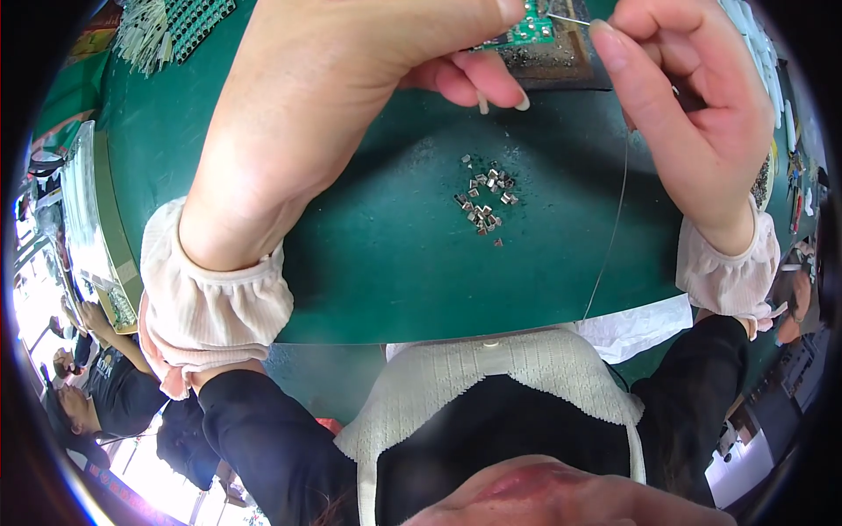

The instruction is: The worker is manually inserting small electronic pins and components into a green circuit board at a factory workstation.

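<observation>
My left hand [377, 48] reaches up to the top edge of the view, its fingers closed on a small green circuit board [537, 31]. The hand covers much of the board. Opposite it, my right hand [693, 110] pinches a thin silvery solder wire [570, 19] between thumb and forefinger, with the wire's end at the board. From this hand a long strand hangs in a curve toward the table's near edge. Below the board lies a dark-framed brown pad [574, 66] strewn with fine metal specks. Several small bent metal pieces [487, 197] lie loose on the table between my forearms.
The green table [395, 280] ends just before my body. Stacked circuit boards [200, 22] with pale leads [145, 39] sit at the far left. A yellow-edged tray [118, 223] stands at left, white strips [763, 44] at far right, white sheeting [645, 329] at the near edge. Another person [123, 386] sits at left.
</observation>
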`<state>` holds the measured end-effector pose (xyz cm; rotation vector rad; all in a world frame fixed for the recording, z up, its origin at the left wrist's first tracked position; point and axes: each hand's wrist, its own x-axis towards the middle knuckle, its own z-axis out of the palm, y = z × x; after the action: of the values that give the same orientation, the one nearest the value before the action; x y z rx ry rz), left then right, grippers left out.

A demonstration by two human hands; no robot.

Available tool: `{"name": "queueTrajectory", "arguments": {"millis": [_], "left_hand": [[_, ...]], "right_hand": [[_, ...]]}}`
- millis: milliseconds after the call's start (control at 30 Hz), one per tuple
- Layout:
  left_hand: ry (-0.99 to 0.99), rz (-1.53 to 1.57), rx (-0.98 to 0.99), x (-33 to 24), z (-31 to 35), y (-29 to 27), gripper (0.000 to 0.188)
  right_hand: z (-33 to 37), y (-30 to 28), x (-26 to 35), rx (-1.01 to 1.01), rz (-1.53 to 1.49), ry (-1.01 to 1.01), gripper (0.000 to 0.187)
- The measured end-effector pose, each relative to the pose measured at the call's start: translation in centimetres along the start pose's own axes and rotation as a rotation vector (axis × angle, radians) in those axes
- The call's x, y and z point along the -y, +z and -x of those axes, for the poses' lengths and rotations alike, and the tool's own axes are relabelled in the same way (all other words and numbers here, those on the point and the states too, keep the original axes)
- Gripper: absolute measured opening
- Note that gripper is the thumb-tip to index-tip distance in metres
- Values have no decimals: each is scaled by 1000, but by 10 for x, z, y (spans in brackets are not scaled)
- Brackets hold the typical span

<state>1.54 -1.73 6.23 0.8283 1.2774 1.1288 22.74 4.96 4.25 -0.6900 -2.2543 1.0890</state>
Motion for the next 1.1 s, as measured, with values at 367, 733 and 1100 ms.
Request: {"name": "queueTrajectory", "arguments": {"millis": [367,733,1100], "left_hand": [[3,39,12,-1,-1,0,43],[-11,-4,-6,-1,-1,-1,43],[-7,29,2,0,-1,-3,43]], "right_hand": [[-3,-4,-8,29,-26,-40,12],[-3,-4,-10,0,58,-89,11],[9,3,-16,348,225,-219,19]]}}
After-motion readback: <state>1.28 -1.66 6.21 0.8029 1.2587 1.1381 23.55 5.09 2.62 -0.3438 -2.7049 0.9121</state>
